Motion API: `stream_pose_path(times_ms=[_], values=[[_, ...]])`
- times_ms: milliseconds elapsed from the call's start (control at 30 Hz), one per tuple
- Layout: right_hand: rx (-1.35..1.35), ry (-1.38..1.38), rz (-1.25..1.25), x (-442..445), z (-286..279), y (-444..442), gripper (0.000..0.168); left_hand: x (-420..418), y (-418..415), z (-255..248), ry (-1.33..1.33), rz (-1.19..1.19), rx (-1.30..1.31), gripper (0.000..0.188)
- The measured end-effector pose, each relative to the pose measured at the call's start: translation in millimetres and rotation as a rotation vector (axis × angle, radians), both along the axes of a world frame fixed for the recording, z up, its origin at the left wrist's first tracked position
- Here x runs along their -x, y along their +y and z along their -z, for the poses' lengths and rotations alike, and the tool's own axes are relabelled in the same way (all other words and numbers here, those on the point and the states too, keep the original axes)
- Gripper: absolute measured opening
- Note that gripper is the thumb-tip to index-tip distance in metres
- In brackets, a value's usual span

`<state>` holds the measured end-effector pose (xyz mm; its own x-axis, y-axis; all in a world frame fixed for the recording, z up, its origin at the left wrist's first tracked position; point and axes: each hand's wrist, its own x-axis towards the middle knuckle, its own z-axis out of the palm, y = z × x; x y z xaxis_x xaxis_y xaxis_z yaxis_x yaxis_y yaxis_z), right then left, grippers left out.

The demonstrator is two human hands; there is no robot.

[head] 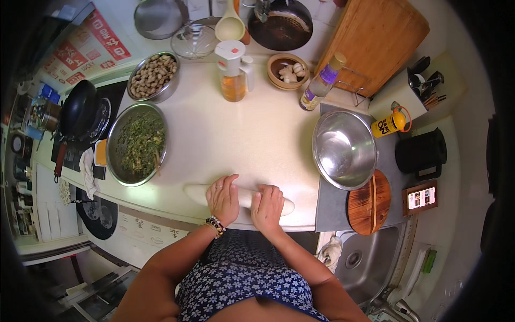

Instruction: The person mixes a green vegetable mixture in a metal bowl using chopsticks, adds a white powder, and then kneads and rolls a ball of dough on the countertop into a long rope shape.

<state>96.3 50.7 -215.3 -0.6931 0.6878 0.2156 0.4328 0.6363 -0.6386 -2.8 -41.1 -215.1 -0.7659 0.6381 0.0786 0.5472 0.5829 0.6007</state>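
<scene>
A long pale roll of dough [245, 199] lies crosswise on the light-coloured worktop [237, 149], near its front edge. Its left end is thinner than the rounded right end. My left hand [223, 199] is cupped over the roll left of its middle, fingers pointing away from me and the thumb towards the right. Over the right part rests my right hand [267, 205], its fingers curved across the top. A short stretch of dough shows between the two hands. The parts beneath my palms are hidden.
A steel bowl of chopped greens [139, 145] with chopsticks stands left, a bowl of peanuts [153, 76] behind it. A steel bowl [346, 149] and a wooden lid [368, 205] are right. Behind stand a jug [233, 80] and a bottle [318, 88]; the sink [370, 261] lies lower right.
</scene>
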Motion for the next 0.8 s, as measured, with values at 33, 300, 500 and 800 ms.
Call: stream_pose_path(times_ms=[33, 300, 500, 800], values=[[0.002, -0.023, 0.002, 0.5, 0.2, 2.8, 0.021, 0.9, 1.6, 3.2, 0.084, 0.033, 0.033, 0.037], [0.141, -0.283, -0.695, 34.5, -108.1, 58.6, 0.021, 45.7, 38.5, 23.4, 0.247, 0.221, 0.192, 0.041], [0.064, -0.267, -1.361, 14.9, -244.6, 33.9, 0.018, 77.5, 80.9, 11.8, 0.177, 0.188, 0.167, 0.04], [0.066, 0.127, -0.737, 5.0, -278.8, 3.3, 0.015, 80.4, 63.1, 35.5, 0.066, 0.319, -0.083, 0.038]])
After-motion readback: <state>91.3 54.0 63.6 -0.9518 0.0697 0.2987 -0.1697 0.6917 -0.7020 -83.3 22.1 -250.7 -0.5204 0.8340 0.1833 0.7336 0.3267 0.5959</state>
